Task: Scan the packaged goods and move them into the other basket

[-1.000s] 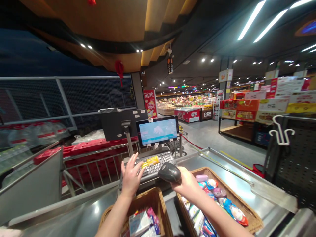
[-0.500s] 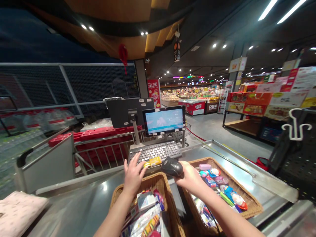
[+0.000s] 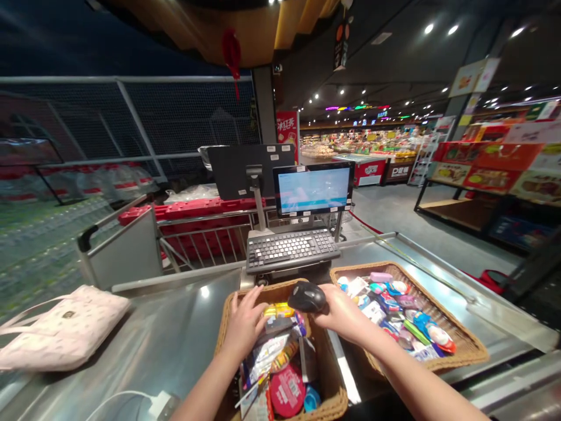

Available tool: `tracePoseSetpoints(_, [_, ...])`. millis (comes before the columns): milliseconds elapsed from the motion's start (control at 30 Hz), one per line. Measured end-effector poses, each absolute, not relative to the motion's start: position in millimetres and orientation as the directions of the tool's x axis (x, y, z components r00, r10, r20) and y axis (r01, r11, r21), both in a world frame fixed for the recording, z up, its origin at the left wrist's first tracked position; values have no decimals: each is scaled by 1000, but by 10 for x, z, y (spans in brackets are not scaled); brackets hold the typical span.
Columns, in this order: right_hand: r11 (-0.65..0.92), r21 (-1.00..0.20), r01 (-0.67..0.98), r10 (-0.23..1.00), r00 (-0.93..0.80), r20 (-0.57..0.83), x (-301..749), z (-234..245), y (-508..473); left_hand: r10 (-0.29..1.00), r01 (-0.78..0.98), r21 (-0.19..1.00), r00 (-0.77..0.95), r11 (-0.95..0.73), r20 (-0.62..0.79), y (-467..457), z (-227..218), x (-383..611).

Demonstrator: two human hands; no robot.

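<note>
My right hand (image 3: 342,313) is wrapped round a black handheld barcode scanner (image 3: 305,297), whose head points left over the far end of the left wicker basket (image 3: 335,392). My left hand (image 3: 246,320) is over the same basket, its thumb and fingers at a small yellow packet (image 3: 281,310) just below the scanner. Inside that basket lie a round red tub (image 3: 287,390), a blue lid (image 3: 311,399) and several other packs. The right wicker basket (image 3: 471,354) stands under and beyond my right forearm, with several small colourful packs in it.
A keyboard (image 3: 293,248) sits behind the baskets, below a lit monitor (image 3: 314,190) and a second dark screen (image 3: 245,172). On the metal counter (image 3: 175,333) at left are a pale pink bag (image 3: 65,333) and a white plug (image 3: 162,404) with its cable.
The view has tilted down and turned left. My left hand has brought the yellow packet from in front of the keyboard to over the left basket. The scanner stays in my right hand.
</note>
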State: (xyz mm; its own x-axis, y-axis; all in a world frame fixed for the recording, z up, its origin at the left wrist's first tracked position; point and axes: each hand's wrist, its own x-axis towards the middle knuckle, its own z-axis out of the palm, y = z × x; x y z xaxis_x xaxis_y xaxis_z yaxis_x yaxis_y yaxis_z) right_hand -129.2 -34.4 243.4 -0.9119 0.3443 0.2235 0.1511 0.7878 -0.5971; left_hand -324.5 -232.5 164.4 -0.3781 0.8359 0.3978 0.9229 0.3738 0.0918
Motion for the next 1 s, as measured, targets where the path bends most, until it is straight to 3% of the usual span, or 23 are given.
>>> tracePoseSetpoints(300, [760, -629, 165, 332, -930, 156, -1343, 2262, -470, 904, 915, 130, -399, 383, 150, -2524, 1468, -3202])
tracePoseSetpoints(467, [745, -646, 166, 355, -918, 175, -1298, 2275, -404, 931, 929, 142, -355, 342, 80, -2470, 1556, -3186])
tracePoseSetpoints(633, [717, -679, 157, 398, -892, 213, -1145, 2323, -231, 959, 968, 126, -237, 219, 154, -2137, 1709, -3192])
tracePoseSetpoints(1000, [653, -693, 306, 630, -727, 273, -529, 2552, 613, 949, 992, 110, 30, -68, 313, -580, 1925, -2579])
